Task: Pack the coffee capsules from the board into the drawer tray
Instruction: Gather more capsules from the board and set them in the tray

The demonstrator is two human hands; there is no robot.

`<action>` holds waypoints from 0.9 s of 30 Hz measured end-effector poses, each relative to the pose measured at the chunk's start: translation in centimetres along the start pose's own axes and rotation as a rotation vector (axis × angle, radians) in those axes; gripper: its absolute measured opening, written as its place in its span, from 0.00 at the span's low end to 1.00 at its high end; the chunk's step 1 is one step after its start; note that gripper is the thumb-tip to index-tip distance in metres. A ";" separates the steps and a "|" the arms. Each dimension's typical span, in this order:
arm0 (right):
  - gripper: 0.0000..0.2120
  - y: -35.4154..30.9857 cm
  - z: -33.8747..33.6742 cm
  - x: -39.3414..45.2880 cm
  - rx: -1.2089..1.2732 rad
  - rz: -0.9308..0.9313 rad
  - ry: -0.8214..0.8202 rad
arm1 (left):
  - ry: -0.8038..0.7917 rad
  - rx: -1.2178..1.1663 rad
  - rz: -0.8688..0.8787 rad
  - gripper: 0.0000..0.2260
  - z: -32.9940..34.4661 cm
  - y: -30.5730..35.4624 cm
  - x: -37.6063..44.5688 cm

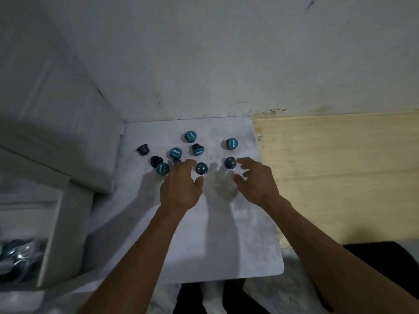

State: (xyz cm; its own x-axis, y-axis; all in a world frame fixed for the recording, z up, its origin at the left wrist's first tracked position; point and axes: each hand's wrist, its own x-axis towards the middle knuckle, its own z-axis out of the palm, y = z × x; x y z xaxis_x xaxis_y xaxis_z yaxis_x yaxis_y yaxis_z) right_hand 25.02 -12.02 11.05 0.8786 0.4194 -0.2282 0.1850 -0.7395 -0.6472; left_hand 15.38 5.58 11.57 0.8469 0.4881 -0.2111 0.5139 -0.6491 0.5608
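On white board (226,234), scattered blue capsules (201,168), left hand (181,186) fingers curled among them, right hand (256,180) fingers spread, white wall (204,53) behind.

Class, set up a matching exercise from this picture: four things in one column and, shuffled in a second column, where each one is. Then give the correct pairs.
Things
1. left hand
2. right hand
3. board
4. lone capsule

Places
A. over the board's right part, fingers spread near a dark capsule
B. under the scattered capsules
C. far right of the group, printed lid showing
D. fingers among the capsules on the left

Pairs: 1-D, 2-A, 3-B, 4-C
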 end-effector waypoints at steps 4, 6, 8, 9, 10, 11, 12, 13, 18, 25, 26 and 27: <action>0.24 0.5 2.5 3.6 -0.121 -0.041 -0.042 | -0.043 0.092 -0.011 0.24 2.8 -0.6 2.7; 0.25 0.8 3.6 4.8 -0.173 -0.057 -0.068 | -0.049 0.142 -0.004 0.25 4.1 -0.8 3.5; 0.23 1.2 4.5 5.6 -0.215 -0.067 -0.085 | -0.048 0.170 0.015 0.24 5.1 -1.1 4.1; 0.21 1.4 5.0 5.8 -0.235 -0.066 -0.083 | -0.053 0.168 0.026 0.23 5.5 -1.2 4.2; 0.19 1.6 5.4 6.1 -0.255 -0.070 -0.073 | -0.057 0.164 0.038 0.23 5.8 -1.4 4.4; 0.17 1.8 5.7 6.3 -0.272 -0.079 -0.063 | -0.063 0.162 0.048 0.22 6.1 -1.6 4.7; 0.16 1.9 6.0 6.5 -0.290 -0.088 -0.056 | -0.067 0.167 0.055 0.20 6.3 -1.8 4.8; 0.14 1.9 6.2 6.6 -0.308 -0.096 -0.051 | -0.060 0.180 0.062 0.18 6.4 -1.8 5.1; 0.08 1.5 6.6 6.9 -0.339 -0.132 -0.036 | -0.007 0.273 0.083 0.07 6.4 -1.5 5.7; 0.19 3.0 6.1 6.3 -0.085 -0.158 0.032 | 0.026 0.054 0.096 0.20 6.6 -2.5 5.2; 0.22 3.4 6.1 6.1 -0.066 -0.170 0.031 | 0.023 0.025 0.108 0.22 6.6 -2.6 5.0; 0.22 3.8 6.2 5.9 -0.055 -0.190 0.040 | 0.029 0.001 0.125 0.23 6.8 -2.7 4.9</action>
State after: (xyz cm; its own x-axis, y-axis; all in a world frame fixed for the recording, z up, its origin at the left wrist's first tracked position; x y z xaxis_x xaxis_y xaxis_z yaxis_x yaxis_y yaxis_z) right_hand 28.18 -9.09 2.72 0.8423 0.5337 -0.0759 0.3717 -0.6770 -0.6352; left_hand 19.09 5.82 3.60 0.9000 0.4200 -0.1168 0.4049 -0.7063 0.5807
